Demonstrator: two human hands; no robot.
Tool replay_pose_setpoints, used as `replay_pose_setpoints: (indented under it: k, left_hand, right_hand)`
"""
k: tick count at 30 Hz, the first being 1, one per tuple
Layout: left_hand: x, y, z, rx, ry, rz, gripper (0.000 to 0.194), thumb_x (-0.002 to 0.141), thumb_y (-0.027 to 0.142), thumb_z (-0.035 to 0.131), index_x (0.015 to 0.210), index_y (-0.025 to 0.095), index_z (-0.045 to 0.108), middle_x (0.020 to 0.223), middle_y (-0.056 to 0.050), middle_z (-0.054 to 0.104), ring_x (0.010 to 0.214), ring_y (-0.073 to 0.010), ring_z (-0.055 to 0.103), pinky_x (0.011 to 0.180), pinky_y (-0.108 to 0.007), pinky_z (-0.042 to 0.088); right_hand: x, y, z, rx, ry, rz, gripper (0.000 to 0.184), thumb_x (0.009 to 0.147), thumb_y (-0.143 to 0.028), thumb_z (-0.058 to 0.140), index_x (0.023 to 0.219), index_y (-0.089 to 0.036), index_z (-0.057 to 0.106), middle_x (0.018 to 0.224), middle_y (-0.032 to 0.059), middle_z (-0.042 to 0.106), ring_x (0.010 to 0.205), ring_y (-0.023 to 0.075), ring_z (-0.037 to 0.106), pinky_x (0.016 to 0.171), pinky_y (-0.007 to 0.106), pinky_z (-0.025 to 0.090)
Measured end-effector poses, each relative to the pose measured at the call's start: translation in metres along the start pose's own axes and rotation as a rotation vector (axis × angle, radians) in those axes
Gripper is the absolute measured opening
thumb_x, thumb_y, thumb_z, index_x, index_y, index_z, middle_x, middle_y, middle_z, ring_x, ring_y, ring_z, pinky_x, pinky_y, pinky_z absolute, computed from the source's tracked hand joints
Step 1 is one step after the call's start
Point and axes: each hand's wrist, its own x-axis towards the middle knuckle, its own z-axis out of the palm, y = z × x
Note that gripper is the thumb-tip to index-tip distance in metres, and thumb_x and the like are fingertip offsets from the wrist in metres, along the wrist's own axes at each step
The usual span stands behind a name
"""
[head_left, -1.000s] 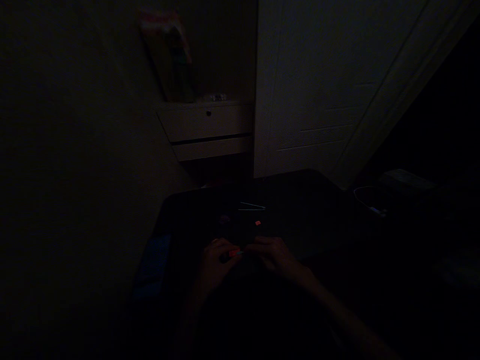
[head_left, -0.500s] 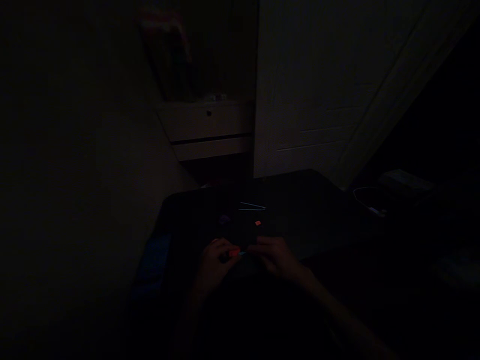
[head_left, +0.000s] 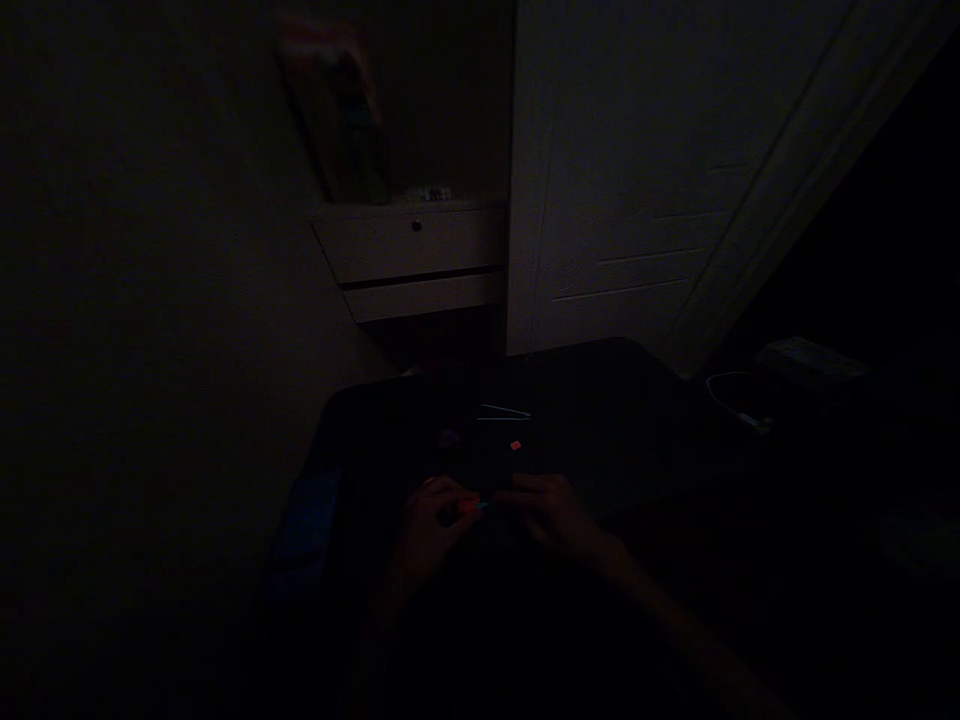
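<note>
The scene is very dark. My left hand [head_left: 431, 518] is closed around a small orange-red object [head_left: 469, 505] whose kind I cannot make out. A thin pale-blue piece [head_left: 484, 505] sticks out of its right end toward my right hand [head_left: 551, 508]. The fingers of that hand are pinched together close to the pale-blue tip; what lies between them is too dark to see. Beyond the hands, a small orange-red square piece [head_left: 515, 445] lies on the dark table [head_left: 592, 400]. Farther back rest two thin pale sticks [head_left: 504, 411], their right ends nearly meeting.
A dim purplish thing [head_left: 448, 438] lies left of the square piece. A blue item [head_left: 307, 520] is at the table's left edge. Behind stand a drawer unit [head_left: 420, 250] and a pale panel [head_left: 600, 180]. To the right are a white cable [head_left: 724, 385] and a box-like object [head_left: 810, 358].
The picture is somewhat darker now. Both hands and the objects on the table stay in almost the same places.
</note>
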Motion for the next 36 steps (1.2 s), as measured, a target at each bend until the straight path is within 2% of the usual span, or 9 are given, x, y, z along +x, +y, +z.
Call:
replay_pose_setpoints:
  k: [12, 23, 36]
  left_hand:
    - [-0.004, -0.005, -0.0032, -0.013, -0.01, 0.057, 0.021, 0.084, 0.021, 0.074, 0.102, 0.028, 0.083, 0.101, -0.005, 0.079, 0.098, -0.0247, 0.071, 0.093, -0.042, 0.056]
    - [-0.0039, -0.0022, -0.0028, -0.006, -0.029, 0.037, 0.017, 0.086, 0.021, 0.075, 0.1, 0.027, 0.083, 0.098, -0.005, 0.076, 0.096, -0.0239, 0.071, 0.091, -0.041, 0.056]
    - [-0.0044, -0.0075, -0.0021, -0.016, -0.011, 0.072, 0.017, 0.087, 0.021, 0.076, 0.102, 0.026, 0.083, 0.097, -0.005, 0.076, 0.094, -0.023, 0.071, 0.087, -0.038, 0.056]
  right_hand:
    - [-0.0008, 0.0045, 0.0042, 0.014, 0.015, -0.003, 0.043, 0.089, -0.003, 0.061, 0.122, -0.025, 0.077, 0.09, 0.0031, 0.069, 0.075, 0.0158, 0.064, 0.065, 0.024, 0.04]
    - [0.0005, -0.0003, -0.0016, 0.046, 0.013, -0.013, 0.039, 0.092, -0.005, 0.059, 0.119, -0.025, 0.078, 0.086, 0.0027, 0.069, 0.072, 0.0155, 0.063, 0.063, 0.025, 0.037]
    - [-0.0003, -0.0004, -0.0004, -0.019, 0.01, -0.012, 0.046, 0.086, -0.002, 0.061, 0.121, -0.025, 0.077, 0.086, 0.0024, 0.069, 0.071, 0.0153, 0.06, 0.062, 0.025, 0.034]
